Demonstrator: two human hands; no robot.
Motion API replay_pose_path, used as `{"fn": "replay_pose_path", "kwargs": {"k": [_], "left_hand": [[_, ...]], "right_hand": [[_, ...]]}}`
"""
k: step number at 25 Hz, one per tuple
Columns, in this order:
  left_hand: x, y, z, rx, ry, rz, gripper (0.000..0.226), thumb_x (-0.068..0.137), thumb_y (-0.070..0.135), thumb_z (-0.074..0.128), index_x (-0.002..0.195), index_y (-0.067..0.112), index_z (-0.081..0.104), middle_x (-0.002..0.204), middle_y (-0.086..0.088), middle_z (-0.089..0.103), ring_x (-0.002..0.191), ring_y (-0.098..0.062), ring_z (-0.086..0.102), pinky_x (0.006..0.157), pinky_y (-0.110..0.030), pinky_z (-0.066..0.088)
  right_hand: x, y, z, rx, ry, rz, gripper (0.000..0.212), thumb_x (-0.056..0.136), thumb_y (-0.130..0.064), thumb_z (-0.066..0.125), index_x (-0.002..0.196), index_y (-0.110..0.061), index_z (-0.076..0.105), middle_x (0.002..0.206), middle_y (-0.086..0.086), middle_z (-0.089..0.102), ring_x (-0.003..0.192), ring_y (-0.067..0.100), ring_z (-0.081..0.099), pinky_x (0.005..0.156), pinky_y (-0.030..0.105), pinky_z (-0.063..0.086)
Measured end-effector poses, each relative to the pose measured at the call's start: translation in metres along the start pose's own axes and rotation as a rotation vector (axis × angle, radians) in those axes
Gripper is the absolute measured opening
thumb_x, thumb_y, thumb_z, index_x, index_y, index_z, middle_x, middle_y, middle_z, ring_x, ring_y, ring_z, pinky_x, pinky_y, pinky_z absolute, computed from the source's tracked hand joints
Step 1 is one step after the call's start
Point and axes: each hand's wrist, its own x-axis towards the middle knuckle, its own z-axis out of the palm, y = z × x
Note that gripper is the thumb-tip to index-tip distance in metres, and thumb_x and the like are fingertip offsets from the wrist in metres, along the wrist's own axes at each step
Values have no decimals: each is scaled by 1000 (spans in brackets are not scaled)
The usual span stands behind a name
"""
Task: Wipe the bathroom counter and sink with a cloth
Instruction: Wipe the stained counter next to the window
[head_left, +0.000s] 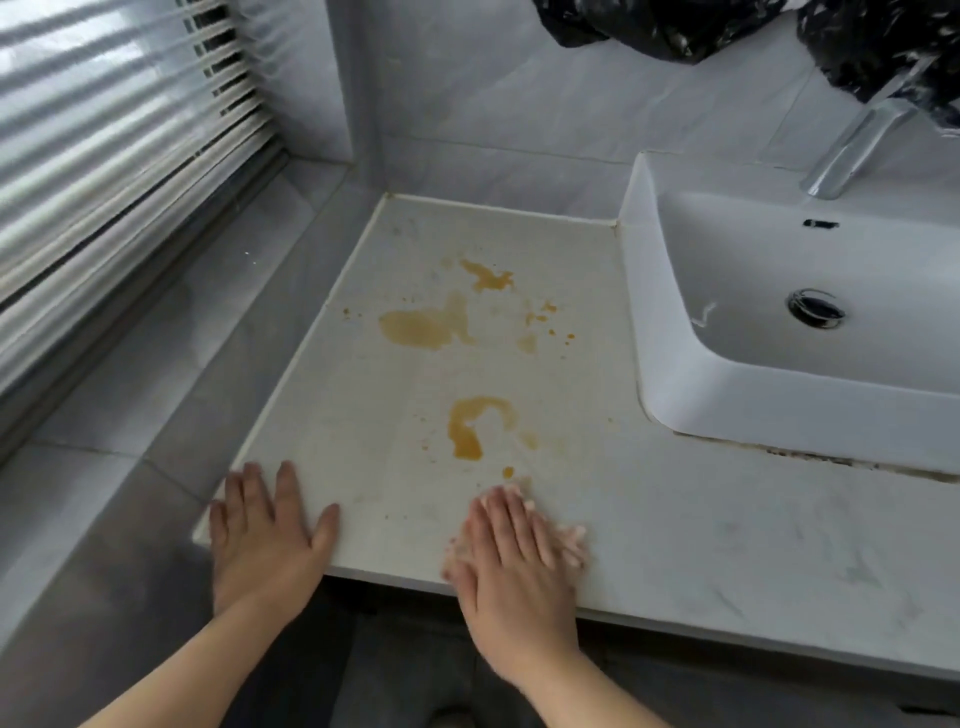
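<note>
Flat right hand (511, 561) presses cloth (571, 538) at counter's (727, 545) front edge; push firmly through orange stains (470, 426), spread left hand (265, 535) bracing

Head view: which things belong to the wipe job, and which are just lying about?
Job: counter, orange stains, sink, pale cloth (blurred) pressed under right hand, left hand flat on the counter corner.
Lying about: black plastic bag, faucet, window blinds.
</note>
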Motion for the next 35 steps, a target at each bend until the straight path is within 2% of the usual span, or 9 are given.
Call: {"fn": "replay_pose_path", "kwargs": {"k": [7, 10, 12, 20, 23, 25, 27, 31, 35], "left_hand": [[-13, -24, 1, -2, 11, 78, 92, 78, 65, -9, 148, 8, 6, 156, -9, 2, 143, -20, -2, 112, -31, -12], [-19, -24, 4, -38, 34, 65, 94, 82, 66, -4, 144, 1, 24, 152, -15, 21, 141, -26, 16, 111, -26, -11], [-21, -31, 1, -49, 47, 103, 91, 81, 64, -5, 146, 5, 17, 154, -10, 15, 141, -16, 8, 111, -24, -9], [-17, -44, -3, -153, 13, 172, 84, 74, 55, -6, 147, 16, 6, 147, 10, -7, 132, 0, -9, 108, -21, -10], [-19, -48, -4, -171, 63, 122, 70, 84, 46, 18, 137, 8, 41, 146, -5, 34, 134, -15, 31, 108, -31, 17], [-26, -46, -3, -201, 103, 49, 57, 89, 39, 29, 120, 2, 59, 128, -13, 57, 119, -26, 53, 100, -39, 32], [-31, -48, 1, -222, 146, 36, 55, 95, 40, 26, 111, 2, 60, 118, -15, 63, 113, -27, 55, 92, -41, 42], [-33, -57, -3, -325, 251, 40, 35, 84, 25, 56, 114, 9, 47, 106, -12, 67, 97, -25, 64, 67, -33, 56], [-37, -56, -6, -368, 218, 30, 56, 67, 2, 76, 115, 9, 49, 105, -8, 68, 91, -23, 68, 60, -24, 52]], "right_hand": [[-8, 28, 0, -52, 48, 254, 72, 100, -43, 6, 124, -1, 60, 135, 17, 52, 126, 32, 50, 112, 35, 10], [14, -48, 12, 33, -31, -42, 58, 94, -42, 26, 124, -6, 61, 133, 12, 56, 124, 29, 52, 108, 37, 16], [48, -86, 8, 55, -44, -244, 57, 86, -42, 34, 124, -9, 61, 131, 8, 58, 123, 23, 54, 104, 36, 23], [29, -48, 3, 44, -102, -431, 53, 92, -38, 32, 130, -10, 56, 137, 6, 54, 128, 23, 49, 105, 36, 25], [96, -113, 7, 109, -152, -324, 61, 86, -40, 27, 130, -10, 55, 136, 9, 54, 127, 23, 50, 110, 36, 28], [130, -146, 0, 94, -156, -363, 72, 87, -42, 7, 147, -9, 28, 155, 10, 25, 143, 22, 22, 117, 34, 9], [128, -152, 4, 108, -248, -420, 76, 84, -45, -3, 150, -13, 14, 159, 6, 9, 146, 19, 6, 116, 32, -7], [89, -129, 4, 109, -145, -601, 53, 90, -40, 29, 133, -22, 53, 140, -2, 50, 132, 14, 43, 111, 30, 15], [144, -162, 4, 165, -274, -417, 56, 101, -37, 16, 151, -14, 3, 159, 2, -1, 146, 15, -7, 115, 30, -13]]}}
